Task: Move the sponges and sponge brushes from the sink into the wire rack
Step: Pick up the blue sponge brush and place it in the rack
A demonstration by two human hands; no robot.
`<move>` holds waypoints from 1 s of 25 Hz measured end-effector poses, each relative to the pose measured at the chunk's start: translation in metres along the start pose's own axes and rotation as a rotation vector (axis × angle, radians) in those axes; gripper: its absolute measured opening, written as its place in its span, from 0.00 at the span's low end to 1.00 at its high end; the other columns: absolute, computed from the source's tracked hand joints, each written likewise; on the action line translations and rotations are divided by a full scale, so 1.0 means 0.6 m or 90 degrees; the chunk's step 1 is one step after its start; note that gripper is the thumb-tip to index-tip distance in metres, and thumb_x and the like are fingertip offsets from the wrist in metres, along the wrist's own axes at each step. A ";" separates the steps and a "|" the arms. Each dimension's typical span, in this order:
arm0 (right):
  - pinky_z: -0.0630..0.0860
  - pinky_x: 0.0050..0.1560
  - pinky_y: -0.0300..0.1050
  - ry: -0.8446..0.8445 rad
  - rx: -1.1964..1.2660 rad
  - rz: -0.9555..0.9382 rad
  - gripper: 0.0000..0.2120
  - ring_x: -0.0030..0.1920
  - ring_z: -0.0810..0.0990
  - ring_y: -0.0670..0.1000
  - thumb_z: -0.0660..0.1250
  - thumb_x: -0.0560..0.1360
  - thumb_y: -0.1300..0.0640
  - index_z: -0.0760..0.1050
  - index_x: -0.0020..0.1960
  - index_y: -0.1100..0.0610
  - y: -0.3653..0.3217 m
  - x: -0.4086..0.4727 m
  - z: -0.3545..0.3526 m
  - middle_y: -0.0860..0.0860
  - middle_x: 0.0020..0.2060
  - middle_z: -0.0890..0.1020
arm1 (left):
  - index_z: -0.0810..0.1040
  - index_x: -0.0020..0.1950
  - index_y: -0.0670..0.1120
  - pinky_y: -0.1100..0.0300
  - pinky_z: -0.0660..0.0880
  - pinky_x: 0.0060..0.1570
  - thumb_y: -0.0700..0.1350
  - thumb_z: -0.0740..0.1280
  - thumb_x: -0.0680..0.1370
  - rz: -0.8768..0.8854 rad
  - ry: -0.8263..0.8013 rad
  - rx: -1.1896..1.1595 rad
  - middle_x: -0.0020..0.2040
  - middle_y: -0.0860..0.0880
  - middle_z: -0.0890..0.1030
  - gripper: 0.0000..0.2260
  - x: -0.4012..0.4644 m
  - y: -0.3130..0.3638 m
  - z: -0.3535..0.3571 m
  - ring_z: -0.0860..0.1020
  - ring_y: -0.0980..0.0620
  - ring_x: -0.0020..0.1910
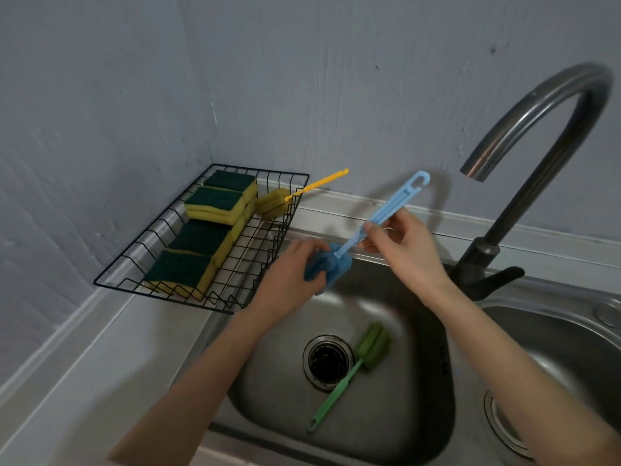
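My right hand [400,250] pinches the blue sponge brush [356,230] by its handle while my left hand [289,274] grips its foam head, over the sink [420,415] beside the wire rack [141,240] (sponges [208,227] inside); a green brush [353,368] lies by the drain.

Blue brush head [331,269] partly behind left fingers [302,253]; second basin [571,348] cropped at right.

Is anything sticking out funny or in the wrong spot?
Yes. The yellow brush sits in the wire rack, but its handle pokes out over the rim. The green brush lies beside the sink drain.
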State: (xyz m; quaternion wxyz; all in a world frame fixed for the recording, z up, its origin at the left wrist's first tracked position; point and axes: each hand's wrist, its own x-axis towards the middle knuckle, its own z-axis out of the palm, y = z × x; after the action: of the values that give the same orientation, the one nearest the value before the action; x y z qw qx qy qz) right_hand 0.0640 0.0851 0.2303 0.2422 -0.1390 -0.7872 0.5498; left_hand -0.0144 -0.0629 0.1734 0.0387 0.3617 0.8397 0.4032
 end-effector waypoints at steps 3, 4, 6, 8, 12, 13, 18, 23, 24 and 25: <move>0.81 0.38 0.36 0.027 0.094 -0.021 0.06 0.28 0.81 0.40 0.62 0.76 0.62 0.71 0.41 0.54 -0.039 0.015 -0.008 0.49 0.36 0.80 | 0.73 0.59 0.44 0.64 0.67 0.45 0.39 0.68 0.71 0.042 0.062 0.062 0.52 0.48 0.71 0.16 0.018 0.008 -0.048 0.72 0.52 0.52; 0.81 0.38 0.35 0.036 0.113 -0.032 0.07 0.28 0.81 0.40 0.61 0.76 0.62 0.71 0.41 0.53 -0.049 0.022 -0.009 0.48 0.36 0.79 | 0.73 0.59 0.43 0.65 0.66 0.44 0.38 0.67 0.71 0.053 0.081 0.087 0.53 0.45 0.72 0.16 0.025 0.009 -0.063 0.72 0.51 0.52; 0.81 0.37 0.34 0.041 0.126 -0.045 0.09 0.27 0.81 0.41 0.61 0.76 0.62 0.69 0.40 0.51 -0.057 0.035 -0.005 0.47 0.36 0.79 | 0.73 0.60 0.44 0.62 0.66 0.44 0.39 0.66 0.72 0.068 0.104 0.150 0.56 0.43 0.73 0.16 0.035 0.005 -0.086 0.72 0.48 0.53; 0.81 0.36 0.33 0.025 0.150 -0.030 0.10 0.27 0.81 0.41 0.61 0.76 0.63 0.70 0.41 0.50 -0.054 0.049 0.009 0.48 0.36 0.79 | 0.73 0.60 0.45 0.60 0.66 0.43 0.38 0.65 0.73 0.066 0.120 0.193 0.56 0.42 0.73 0.16 0.045 -0.009 -0.102 0.72 0.47 0.54; 0.79 0.34 0.31 -0.007 0.164 0.024 0.11 0.28 0.81 0.39 0.60 0.77 0.62 0.73 0.39 0.50 -0.024 0.076 0.046 0.49 0.35 0.79 | 0.71 0.61 0.46 0.58 0.68 0.41 0.39 0.64 0.74 -0.013 0.111 0.235 0.58 0.42 0.72 0.16 0.074 -0.057 -0.113 0.71 0.45 0.56; 0.79 0.34 0.30 -0.014 0.167 0.034 0.10 0.29 0.82 0.38 0.59 0.77 0.62 0.73 0.40 0.51 -0.017 0.082 0.054 0.48 0.36 0.79 | 0.71 0.61 0.46 0.58 0.69 0.41 0.39 0.64 0.74 -0.037 0.103 0.243 0.58 0.42 0.72 0.16 0.083 -0.069 -0.111 0.71 0.45 0.56; 0.80 0.38 0.31 -0.029 0.159 0.095 0.07 0.34 0.82 0.41 0.57 0.78 0.61 0.73 0.51 0.57 0.030 0.125 0.082 0.48 0.38 0.80 | 0.71 0.61 0.46 0.56 0.72 0.47 0.38 0.63 0.75 -0.093 0.065 0.210 0.60 0.42 0.72 0.15 0.135 -0.122 -0.091 0.72 0.44 0.57; 0.79 0.36 0.31 -0.056 0.160 0.172 0.10 0.37 0.81 0.43 0.56 0.79 0.60 0.73 0.55 0.60 0.068 0.164 0.099 0.48 0.38 0.80 | 0.71 0.61 0.44 0.54 0.73 0.48 0.36 0.61 0.75 -0.120 0.032 0.209 0.60 0.41 0.72 0.16 0.164 -0.162 -0.070 0.73 0.43 0.56; 0.79 0.36 0.30 -0.065 0.156 0.181 0.09 0.37 0.81 0.44 0.56 0.79 0.60 0.73 0.55 0.60 0.074 0.165 0.103 0.48 0.39 0.80 | 0.71 0.62 0.45 0.52 0.73 0.49 0.35 0.61 0.74 -0.131 0.023 0.206 0.61 0.42 0.72 0.16 0.165 -0.169 -0.066 0.74 0.43 0.57; 0.79 0.35 0.30 -0.073 0.153 0.191 0.09 0.37 0.81 0.45 0.56 0.79 0.60 0.73 0.55 0.59 0.081 0.165 0.107 0.49 0.40 0.80 | 0.71 0.62 0.45 0.51 0.73 0.51 0.35 0.61 0.74 -0.142 0.013 0.203 0.62 0.42 0.72 0.16 0.166 -0.175 -0.061 0.74 0.43 0.57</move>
State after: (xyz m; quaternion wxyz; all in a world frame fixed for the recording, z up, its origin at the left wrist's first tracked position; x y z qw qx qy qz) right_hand -0.0560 0.0992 0.1896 0.1274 -0.1933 -0.6987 0.6769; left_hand -0.1610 -0.0665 0.1467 0.0170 0.2641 0.9282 0.2615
